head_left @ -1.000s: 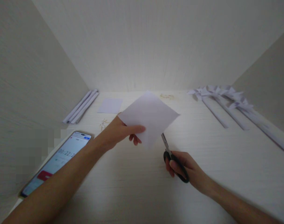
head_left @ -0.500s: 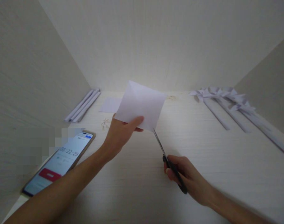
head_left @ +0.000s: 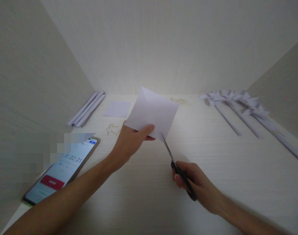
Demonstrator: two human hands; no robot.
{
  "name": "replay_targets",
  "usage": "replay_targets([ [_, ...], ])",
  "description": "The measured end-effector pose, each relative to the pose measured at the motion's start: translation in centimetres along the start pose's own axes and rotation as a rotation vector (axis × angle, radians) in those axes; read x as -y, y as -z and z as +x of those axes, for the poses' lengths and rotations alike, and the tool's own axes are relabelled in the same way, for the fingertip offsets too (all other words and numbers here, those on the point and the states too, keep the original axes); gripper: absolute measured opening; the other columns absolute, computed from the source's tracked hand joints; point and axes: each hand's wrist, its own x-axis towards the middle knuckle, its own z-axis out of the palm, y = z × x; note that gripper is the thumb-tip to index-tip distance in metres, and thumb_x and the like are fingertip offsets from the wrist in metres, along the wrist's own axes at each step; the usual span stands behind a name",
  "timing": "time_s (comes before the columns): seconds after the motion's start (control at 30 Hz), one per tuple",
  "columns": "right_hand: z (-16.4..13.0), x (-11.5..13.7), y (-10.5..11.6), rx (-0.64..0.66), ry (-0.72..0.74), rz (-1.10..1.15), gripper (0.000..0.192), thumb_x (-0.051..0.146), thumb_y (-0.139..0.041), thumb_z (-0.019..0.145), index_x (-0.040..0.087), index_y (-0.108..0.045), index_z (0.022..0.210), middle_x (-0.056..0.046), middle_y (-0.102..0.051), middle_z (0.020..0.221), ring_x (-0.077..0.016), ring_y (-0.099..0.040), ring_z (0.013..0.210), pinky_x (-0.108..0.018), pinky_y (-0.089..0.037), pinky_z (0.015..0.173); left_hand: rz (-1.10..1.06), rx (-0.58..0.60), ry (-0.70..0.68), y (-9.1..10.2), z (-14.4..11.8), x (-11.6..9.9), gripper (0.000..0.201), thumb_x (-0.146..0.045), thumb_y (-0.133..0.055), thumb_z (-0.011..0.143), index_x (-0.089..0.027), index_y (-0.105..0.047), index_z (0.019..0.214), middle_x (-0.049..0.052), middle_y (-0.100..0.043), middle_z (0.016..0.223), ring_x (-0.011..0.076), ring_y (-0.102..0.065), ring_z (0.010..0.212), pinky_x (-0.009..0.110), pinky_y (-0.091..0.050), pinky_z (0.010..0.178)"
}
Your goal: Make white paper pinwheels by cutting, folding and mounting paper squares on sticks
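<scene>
Careful here: the paper sheet [head_left: 155, 109], raised above the table [head_left: 139, 199], could tear askew if it flexes against the scissors [head_left: 180, 173] at its near corner. The left hand [head_left: 132, 142] pinches its near edge, thumb on top; the right hand [head_left: 198, 182], forearm slanting in, clasps the black handles [head_left: 188, 188], blades [head_left: 167, 146] angled leftward.

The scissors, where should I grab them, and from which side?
Best by the black handles, probably coming from the near right, as the right hand does. The scissors slant with handles nearest and thin metal blades pointing away toward the white paper, so that grip keeps fingers off them.
</scene>
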Motion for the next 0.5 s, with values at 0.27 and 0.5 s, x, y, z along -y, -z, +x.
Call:
replay_targets([
  [0.27, -0.03, 0.03, -0.07, -0.011, -0.013, 0.011, 0.039, 0.053, -0.043, 0.075, 0.018, -0.037, 0.059, 0.004, -0.031, 0.054, -0.0079, -0.028, 0.049, -0.021, -0.023, 0.042, -0.010, -0.004, -0.012, -0.03, 0.03, 0.13, 0.034, -0.026, -0.062, 0.060, -0.011, -0.060, 0.090, 0.005, -0.065, 0.078, 0.0173, -0.062, 0.065, 0.027, -0.056, 0.052],
  [0.5, -0.04, 0.03, -0.03, -0.005, -0.003, 0.014, 0.039, 0.053, -0.042, 0.075, 0.018, -0.037, 0.059, 0.004, -0.031, 0.054, -0.0078, -0.027, 0.050, -0.021, -0.022, 0.042, -0.036, -0.014, -0.001, -0.11, 0.05, 0.16, 0.041, -0.025, -0.063, 0.059, -0.013, -0.058, 0.098, 0.005, -0.066, 0.078, 0.0176, -0.062, 0.065, 0.027, -0.056, 0.052],
])
